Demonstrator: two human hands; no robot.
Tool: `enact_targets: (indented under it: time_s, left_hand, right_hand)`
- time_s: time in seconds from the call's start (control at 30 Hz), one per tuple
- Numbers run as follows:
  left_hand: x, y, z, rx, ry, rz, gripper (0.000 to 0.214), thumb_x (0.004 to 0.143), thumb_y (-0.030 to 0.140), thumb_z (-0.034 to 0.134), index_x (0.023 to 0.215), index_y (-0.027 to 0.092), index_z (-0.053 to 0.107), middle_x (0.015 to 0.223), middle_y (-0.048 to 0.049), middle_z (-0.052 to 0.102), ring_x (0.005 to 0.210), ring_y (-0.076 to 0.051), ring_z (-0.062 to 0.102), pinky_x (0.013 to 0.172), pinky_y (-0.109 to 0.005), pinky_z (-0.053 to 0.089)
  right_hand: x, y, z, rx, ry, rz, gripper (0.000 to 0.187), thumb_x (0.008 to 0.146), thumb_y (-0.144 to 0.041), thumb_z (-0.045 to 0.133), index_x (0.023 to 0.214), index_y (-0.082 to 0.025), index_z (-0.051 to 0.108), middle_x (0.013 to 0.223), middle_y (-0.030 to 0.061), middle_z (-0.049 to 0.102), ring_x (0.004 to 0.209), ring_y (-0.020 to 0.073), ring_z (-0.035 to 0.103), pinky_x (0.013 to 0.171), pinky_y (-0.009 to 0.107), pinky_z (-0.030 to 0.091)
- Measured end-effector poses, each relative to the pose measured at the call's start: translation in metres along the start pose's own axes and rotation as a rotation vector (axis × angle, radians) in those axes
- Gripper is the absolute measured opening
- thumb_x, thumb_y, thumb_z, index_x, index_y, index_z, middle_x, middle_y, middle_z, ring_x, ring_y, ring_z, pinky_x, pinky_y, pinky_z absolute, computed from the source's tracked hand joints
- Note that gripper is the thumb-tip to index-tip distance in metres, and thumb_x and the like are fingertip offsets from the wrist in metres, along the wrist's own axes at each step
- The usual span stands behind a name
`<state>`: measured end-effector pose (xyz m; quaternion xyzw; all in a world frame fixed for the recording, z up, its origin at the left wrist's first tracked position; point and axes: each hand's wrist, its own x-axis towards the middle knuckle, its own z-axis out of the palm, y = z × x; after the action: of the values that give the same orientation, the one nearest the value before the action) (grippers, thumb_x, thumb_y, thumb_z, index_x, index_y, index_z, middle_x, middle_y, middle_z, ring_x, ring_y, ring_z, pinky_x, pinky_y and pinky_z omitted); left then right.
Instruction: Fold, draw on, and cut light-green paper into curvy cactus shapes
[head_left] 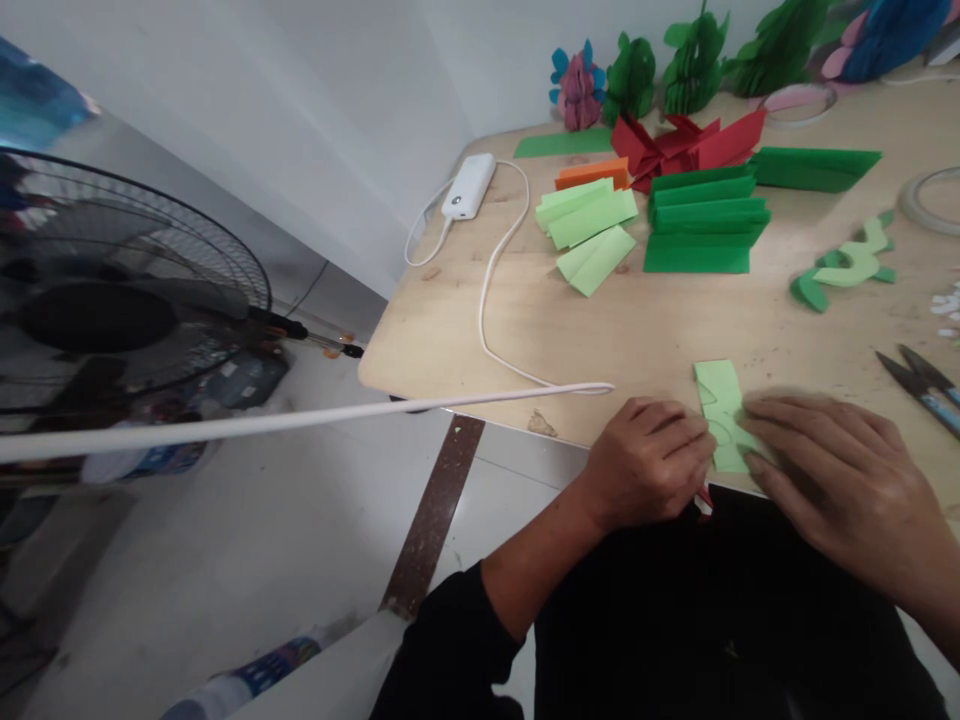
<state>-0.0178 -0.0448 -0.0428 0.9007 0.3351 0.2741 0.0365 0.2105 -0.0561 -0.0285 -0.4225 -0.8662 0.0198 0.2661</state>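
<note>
Paper strip [721, 415] near the tabletop [450, 340] edge

So it's light green, lying flat-ish, long axis pointing away from the body. Left hand [654, 460] is at its left side, grip curled up; can't tell if it's really pinching the paper. Right hand [836, 462] overlaps the right side, fingers stretched out, thumb spread. Neither's clearly nearer. Scissors [927, 395] lie farther right, apart from the strip.
</note>
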Motion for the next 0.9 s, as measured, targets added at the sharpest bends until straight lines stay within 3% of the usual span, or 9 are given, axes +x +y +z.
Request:
enact_targets:
  time_s: [0.3,0.6,0.8,0.9]
  left_hand:
    - [0.0000,-0.0013,0.0018,-0.028,0.048,0.003,0.025,0.099,0.023,0.050,0.101,0.015,0.074,0.109,-0.0035,0.076,0.104,-0.019,0.063,0.092,-0.034,0.046]
    - [-0.0008,-0.0011,0.0046,-0.052,0.096,-0.084,0.024,0.098,0.024,0.052,0.106,0.015,0.073,0.113,-0.0067,0.076,0.110,-0.020,0.063,0.094,-0.035,0.049]
    - [0.0012,-0.0013,0.0036,0.042,-0.054,-0.041,0.025,0.098,0.026,0.053,0.111,0.015,0.072,0.121,-0.0081,0.072,0.114,-0.022,0.061,0.096,-0.038,0.044]
    - [0.0014,-0.0009,0.0032,0.057,-0.037,-0.036,0.024,0.098,0.026,0.053,0.108,0.016,0.072,0.120,-0.0069,0.072,0.113,-0.021,0.060,0.094,-0.037,0.044]
  right_hand:
    - [0.0024,-0.0004,0.0006,-0.050,0.037,-0.070,0.030,0.089,-0.018,0.064,0.119,-0.020,0.063,0.115,0.0125,0.072,0.109,0.0316,0.066,0.088,0.048,0.048]
    - [0.0008,0.0014,0.0025,-0.038,0.030,-0.039,0.035,0.089,-0.022,0.063,0.124,-0.024,0.063,0.116,0.0093,0.074,0.111,0.0306,0.066,0.089,0.047,0.048]
    - [-0.0003,0.0017,0.0033,-0.018,0.025,-0.030,0.037,0.089,-0.024,0.061,0.126,-0.025,0.063,0.118,0.0093,0.073,0.112,0.0313,0.066,0.092,0.049,0.048]
    - [-0.0007,0.0008,0.0033,-0.022,0.026,-0.027,0.034,0.090,-0.023,0.060,0.124,-0.025,0.064,0.118,0.0092,0.073,0.113,0.0307,0.065,0.092,0.049,0.048]
